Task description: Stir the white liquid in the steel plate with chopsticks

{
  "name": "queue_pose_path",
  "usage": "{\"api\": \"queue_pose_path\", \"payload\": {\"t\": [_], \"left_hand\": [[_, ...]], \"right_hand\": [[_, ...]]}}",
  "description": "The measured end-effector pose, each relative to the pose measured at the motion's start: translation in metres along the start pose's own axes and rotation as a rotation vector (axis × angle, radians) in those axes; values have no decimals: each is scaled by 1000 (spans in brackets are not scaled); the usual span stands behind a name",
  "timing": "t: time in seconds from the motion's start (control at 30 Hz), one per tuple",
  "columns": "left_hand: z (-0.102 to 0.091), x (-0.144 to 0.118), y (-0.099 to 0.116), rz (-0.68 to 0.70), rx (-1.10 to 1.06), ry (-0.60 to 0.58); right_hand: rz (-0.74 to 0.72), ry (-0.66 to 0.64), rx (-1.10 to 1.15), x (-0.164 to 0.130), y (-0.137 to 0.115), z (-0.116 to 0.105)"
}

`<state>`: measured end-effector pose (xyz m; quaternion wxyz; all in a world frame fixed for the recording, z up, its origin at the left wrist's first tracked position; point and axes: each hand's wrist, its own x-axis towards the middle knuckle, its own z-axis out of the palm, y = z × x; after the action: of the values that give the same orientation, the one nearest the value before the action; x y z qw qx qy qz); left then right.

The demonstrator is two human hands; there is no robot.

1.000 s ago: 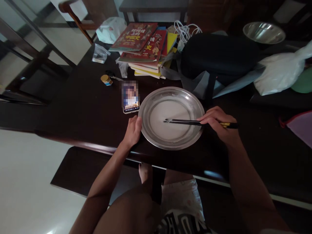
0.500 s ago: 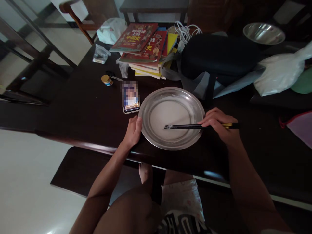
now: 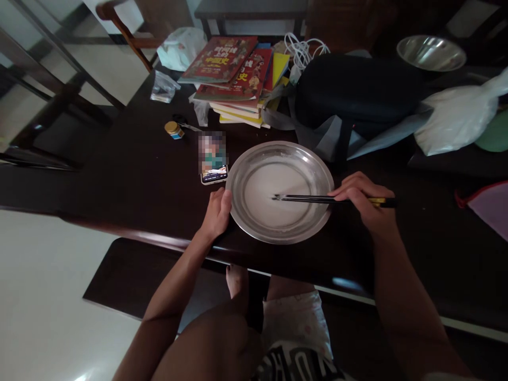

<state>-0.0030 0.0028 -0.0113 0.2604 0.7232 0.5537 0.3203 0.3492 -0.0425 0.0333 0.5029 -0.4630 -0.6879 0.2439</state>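
A round metal basin (image 3: 280, 235) stands on the dark table close to its front edge. White, smooth-looking batter or liquid (image 3: 265, 182) covers its bottom. My left hand (image 3: 217, 211) grips the basin's left rim, thumb on the rim and the other fingers partly hidden along its outer side. In my right hand (image 3: 365, 198), at the basin's right side, is a pair of black chopsticks (image 3: 309, 199) with gold bands near the thick ends. Their tips, coated in white, point left and reach the white contents near the middle.
A lit phone (image 3: 214, 169) lies left of the basin, with a small gold-lidded jar (image 3: 173, 129) and scissors (image 3: 186, 124) behind. Stacked books (image 3: 234, 79), a black case (image 3: 353, 90), white cables (image 3: 304, 50), a plastic bag (image 3: 456, 119) and a metal bowl (image 3: 431, 53) line the back.
The chopsticks and my right hand have shifted slightly right, the tips moving away from me across the basin. My left hand stays on the rim. The phone's picture has changed.
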Motion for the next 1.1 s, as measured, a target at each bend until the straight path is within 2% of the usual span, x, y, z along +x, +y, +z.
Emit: {"api": "queue_pose_path", "payload": {"t": [0.1,0.2,0.33,0.5,0.67,0.83,0.97,1.1], "left_hand": [[1,0,-1,0,0,0],[1,0,-1,2,7,10],[0,0,0,3,-2,8],[-1,0,0,0,6,2],[-1,0,-1,10,14,-2],[-1,1,2,-2,26,-11],[0,1,4,-7,20,6],[0,1,4,0,2,15]], "right_hand": [[5,-30,51,0,0,0],[-7,-82,7,0,-1,1],[-17,7,36,0,0,0],[-19,-88,21,0,-1,1],[-20,-3,27,0,0,0],[-29,-73,4,0,0,1],[-23,14,25,0,1,0],[-44,-72,38,0,2,1]]}}
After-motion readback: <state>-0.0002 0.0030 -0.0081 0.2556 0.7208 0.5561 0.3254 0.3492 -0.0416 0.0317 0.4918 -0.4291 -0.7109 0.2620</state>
